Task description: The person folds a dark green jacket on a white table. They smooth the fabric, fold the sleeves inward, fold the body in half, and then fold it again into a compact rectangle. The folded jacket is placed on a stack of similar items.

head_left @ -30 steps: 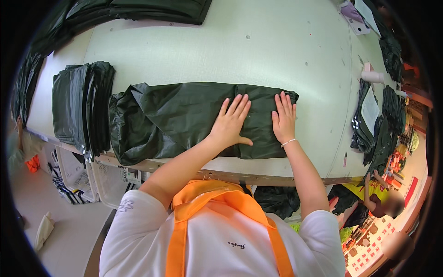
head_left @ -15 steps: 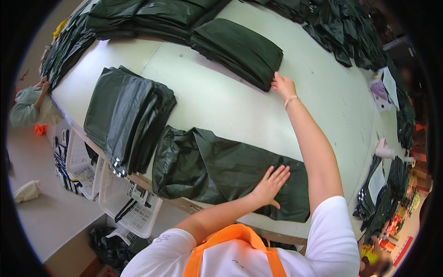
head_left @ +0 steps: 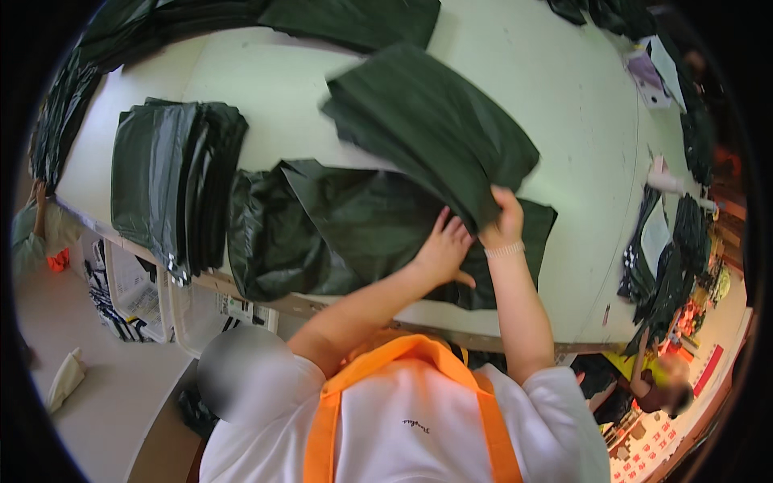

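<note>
My right hand (head_left: 505,223) is closed on the near corner of a dark green folded cloth bundle (head_left: 439,121), which is lifted, tilted and blurred at its far end. Beneath it a dark green, coated-looking piece of fabric (head_left: 346,209) lies spread along the table's near edge, wrinkled at its left end. My left hand (head_left: 447,251) rests on this fabric with fingers stretched and thumb apart, just beside the bundle's lower corner. Left of the fabric stands a neat stack of folded dark green pieces (head_left: 165,181).
More dark green fabric (head_left: 346,20) lies along the far side of the white table (head_left: 555,88). White plastic baskets (head_left: 193,318) stand below the left edge. A white-and-purple box (head_left: 648,76) sits at the right. Other people's hands (head_left: 40,201) show at the far left.
My right hand has pulled the folded bundle off the table's far part, toward me and over the spread fabric. My left hand stays on the fabric. The whole view has shifted.
</note>
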